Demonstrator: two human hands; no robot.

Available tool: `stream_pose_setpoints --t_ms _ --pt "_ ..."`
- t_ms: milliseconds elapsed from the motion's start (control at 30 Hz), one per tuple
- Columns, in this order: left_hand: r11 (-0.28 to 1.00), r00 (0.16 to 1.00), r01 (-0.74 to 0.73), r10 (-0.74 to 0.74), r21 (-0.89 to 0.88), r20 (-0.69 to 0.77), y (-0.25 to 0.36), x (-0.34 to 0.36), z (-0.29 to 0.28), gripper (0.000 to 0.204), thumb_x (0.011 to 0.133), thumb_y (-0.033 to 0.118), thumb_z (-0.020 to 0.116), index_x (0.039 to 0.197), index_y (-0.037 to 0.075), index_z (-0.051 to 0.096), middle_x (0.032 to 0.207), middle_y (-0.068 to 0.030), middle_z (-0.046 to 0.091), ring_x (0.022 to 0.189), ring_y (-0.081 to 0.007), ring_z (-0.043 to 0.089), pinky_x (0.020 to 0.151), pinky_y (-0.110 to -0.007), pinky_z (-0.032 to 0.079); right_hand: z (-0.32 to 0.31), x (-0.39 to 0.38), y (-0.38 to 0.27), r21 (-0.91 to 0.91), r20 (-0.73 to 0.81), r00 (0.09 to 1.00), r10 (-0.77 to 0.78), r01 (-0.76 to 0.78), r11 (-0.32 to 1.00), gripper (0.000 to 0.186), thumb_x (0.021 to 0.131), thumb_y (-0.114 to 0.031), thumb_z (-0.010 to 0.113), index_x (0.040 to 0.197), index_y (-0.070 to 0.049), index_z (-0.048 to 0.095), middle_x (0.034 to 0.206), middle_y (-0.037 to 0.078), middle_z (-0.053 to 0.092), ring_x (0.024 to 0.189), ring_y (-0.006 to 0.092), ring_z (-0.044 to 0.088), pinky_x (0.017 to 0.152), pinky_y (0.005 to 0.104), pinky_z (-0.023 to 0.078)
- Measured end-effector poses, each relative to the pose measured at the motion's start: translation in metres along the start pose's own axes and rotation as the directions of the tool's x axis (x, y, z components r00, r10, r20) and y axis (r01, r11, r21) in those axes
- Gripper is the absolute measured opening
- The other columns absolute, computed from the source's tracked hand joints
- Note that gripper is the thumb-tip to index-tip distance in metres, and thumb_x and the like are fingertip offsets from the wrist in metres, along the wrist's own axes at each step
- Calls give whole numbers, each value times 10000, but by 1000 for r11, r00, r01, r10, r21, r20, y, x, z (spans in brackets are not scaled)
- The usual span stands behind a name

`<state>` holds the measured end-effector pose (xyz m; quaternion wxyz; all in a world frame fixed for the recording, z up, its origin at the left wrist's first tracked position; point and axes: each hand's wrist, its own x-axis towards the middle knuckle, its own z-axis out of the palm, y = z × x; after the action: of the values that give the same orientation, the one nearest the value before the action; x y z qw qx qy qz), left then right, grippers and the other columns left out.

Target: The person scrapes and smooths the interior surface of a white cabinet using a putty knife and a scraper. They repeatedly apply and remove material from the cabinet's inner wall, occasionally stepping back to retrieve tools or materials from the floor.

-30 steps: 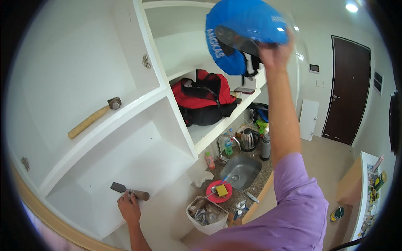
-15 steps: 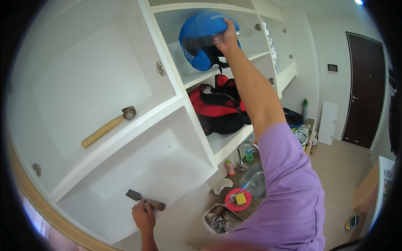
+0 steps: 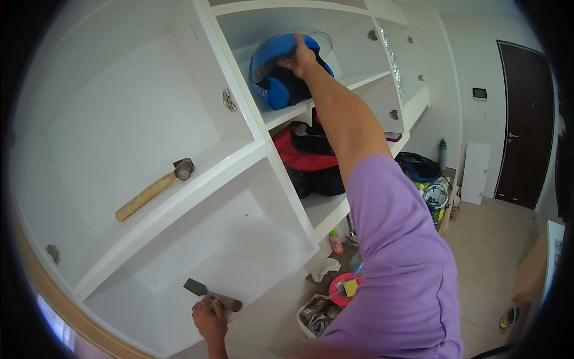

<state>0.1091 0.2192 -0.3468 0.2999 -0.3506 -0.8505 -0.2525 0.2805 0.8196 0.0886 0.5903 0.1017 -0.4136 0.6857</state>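
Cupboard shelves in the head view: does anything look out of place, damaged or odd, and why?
Bare hinges inside the white cupboards carry no doors, which looks unfinished. The hammer on the left shelf and blue helmet in the right hand also seem unusual there.

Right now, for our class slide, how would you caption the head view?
Right hand grips a blue helmet in a cabinet; left hand on a trowel below a hammer.

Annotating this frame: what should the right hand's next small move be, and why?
Probably ease the blue helmet slightly deeper: the right hand grips it in the compartment above the red-and-black bag, and its underside looks close to the shelf's front edge.
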Motion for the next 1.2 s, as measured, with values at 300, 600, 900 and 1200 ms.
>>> stream_pose_setpoints --t_ms 300,600,900,1200 --pt "999 999 -31 32 30 -34 -3 -2 -15 379 975 307 633 1178 -5 702 1038 -211 702 1048 -420 613 942 -514 469 -16 -107 30 -890 436 896 -79 417 -185 785 850 -652 690 1400 -97 623 1254 237 691 1169 412 661 1029 470 510" --pt "999 1000 -24 25 -37 10 -5 8 0 498 969 453 648 1233 33 683 1041 -181 705 1088 -383 619 952 -492 472 -54 -10 32 -758 493 843 216 538 -369 651 975 -460 636 1450 -23 549 1378 291 606 1309 373 589 1107 423 430" --pt "995 990 -70 62 64 127 -12 -3 -13 551 992 563 571 1417 216 622 1328 -245 607 1266 -397 542 1071 -506 401 9 -287 53 -780 352 633 -690 605 158 298 1015 -215 620 1187 2 729 1049 131 776 908 192 734 834 303 556" --pt "999 981 -39 41 -14 189 -10 8 -7 550 1003 567 539 1410 206 624 1406 -230 560 1291 -404 526 1075 -510 398 -18 -389 322 -948 314 806 501 294 121 436 975 -328 637 1271 -9 665 1133 230 720 1065 373 695 942 442 551"
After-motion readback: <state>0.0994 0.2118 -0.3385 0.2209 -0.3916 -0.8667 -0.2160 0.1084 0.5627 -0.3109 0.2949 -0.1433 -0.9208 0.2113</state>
